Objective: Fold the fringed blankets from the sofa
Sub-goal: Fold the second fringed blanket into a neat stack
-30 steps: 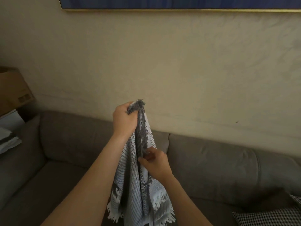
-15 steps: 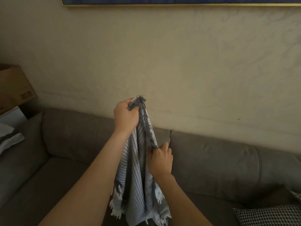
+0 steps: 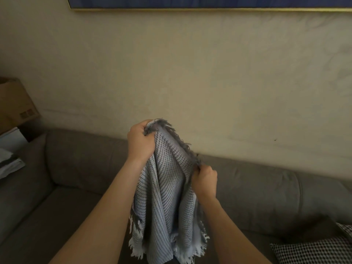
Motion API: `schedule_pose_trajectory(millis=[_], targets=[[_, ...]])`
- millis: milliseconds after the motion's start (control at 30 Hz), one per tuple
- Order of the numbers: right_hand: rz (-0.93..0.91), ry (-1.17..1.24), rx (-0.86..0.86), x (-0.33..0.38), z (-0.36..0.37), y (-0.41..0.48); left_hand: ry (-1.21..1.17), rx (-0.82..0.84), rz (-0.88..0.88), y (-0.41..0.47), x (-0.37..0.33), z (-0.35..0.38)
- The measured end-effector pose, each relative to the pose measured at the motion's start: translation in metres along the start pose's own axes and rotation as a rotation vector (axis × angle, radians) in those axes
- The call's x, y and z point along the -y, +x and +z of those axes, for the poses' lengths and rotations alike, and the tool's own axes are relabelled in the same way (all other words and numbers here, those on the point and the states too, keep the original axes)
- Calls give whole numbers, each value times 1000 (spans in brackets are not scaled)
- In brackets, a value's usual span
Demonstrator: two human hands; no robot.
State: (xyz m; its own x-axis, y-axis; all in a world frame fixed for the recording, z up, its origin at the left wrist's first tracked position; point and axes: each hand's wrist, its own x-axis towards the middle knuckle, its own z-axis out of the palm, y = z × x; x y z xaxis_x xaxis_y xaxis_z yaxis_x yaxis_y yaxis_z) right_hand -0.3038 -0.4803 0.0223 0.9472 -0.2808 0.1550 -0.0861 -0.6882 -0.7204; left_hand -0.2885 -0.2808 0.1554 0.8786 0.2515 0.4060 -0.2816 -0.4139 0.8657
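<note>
A grey-and-white woven blanket with fringed edges hangs in the air in front of the grey sofa. My left hand grips its top corner, held highest. My right hand pinches the dark fringed edge lower down and to the right, so a stretch of that edge runs taut between the two hands. The rest of the cloth falls in folds between my forearms, with white fringe at the bottom.
A black-and-white checked cushion lies on the sofa seat at the lower right. A cardboard box and pale items sit at the left end. A framed picture hangs on the wall above.
My right hand has slid along the fringed edge away from the left hand, to the right, spreading the top of the blanket. The left hand keeps its grip on the corner.
</note>
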Motion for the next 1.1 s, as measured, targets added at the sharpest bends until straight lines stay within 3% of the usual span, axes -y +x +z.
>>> schedule_pose_trajectory(millis=[167,333,567,900,1100], targets=[[-156,9,-88,-4,-30,10,-28,-19,-17,-3,3,-12],[-26,153,-152,2,-45,11,70,-22,-100,-4,24,-13],[81,252,99,3,-42,21,254,-84,-85,-12,20,-5],[82,287,155,5,-51,16,287,202,-300,-20,39,4],[45,268,216,-1,-56,13,285,410,-237,-21,34,-3]])
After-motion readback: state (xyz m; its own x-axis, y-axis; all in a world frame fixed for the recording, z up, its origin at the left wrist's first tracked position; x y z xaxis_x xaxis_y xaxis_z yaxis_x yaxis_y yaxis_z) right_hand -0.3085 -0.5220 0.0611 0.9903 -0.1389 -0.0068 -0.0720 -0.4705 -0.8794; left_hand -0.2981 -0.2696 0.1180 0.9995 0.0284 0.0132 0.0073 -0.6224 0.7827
